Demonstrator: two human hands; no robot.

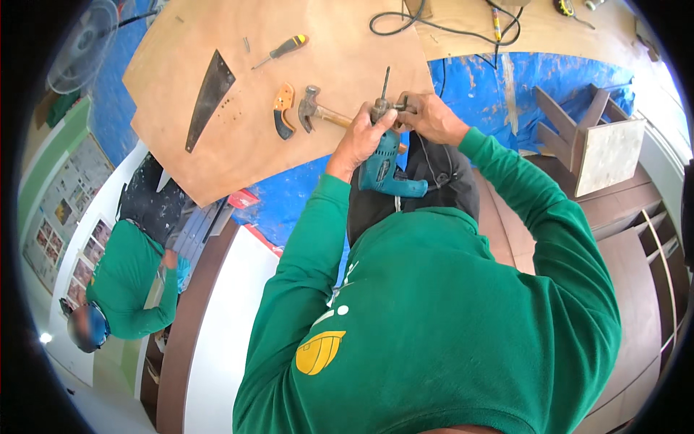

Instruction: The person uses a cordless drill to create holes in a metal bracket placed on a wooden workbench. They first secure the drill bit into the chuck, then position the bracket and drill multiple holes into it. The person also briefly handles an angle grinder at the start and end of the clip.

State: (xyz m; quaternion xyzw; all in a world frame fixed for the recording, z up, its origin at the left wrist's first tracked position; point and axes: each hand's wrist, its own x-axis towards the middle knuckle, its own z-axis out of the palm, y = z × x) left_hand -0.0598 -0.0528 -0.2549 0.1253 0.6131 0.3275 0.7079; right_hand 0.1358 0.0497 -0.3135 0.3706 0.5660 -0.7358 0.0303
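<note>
A teal power drill (383,168) rests against my lap, its long bit (386,81) pointing away from me. My left hand (357,140) is closed around the drill's front end by the chuck. At the chuck's right side, my right hand (432,118) pinches a small metal piece that looks like a chuck key (402,107); the fingers hide part of it. Just beyond my left hand lies a claw hammer (311,110) with a wooden handle. Left of it are a loose orange-and-black saw handle (283,110), a detached dark saw blade (210,101) and a yellow-and-black screwdriver (288,46).
These tools lie on a plywood sheet (163,69), with blue sheeting (463,94) around it. A black cord (394,29) loops at the far side. Wooden frame pieces (607,148) stand at right. Another person in green (126,278) works at left beside a fan (83,47).
</note>
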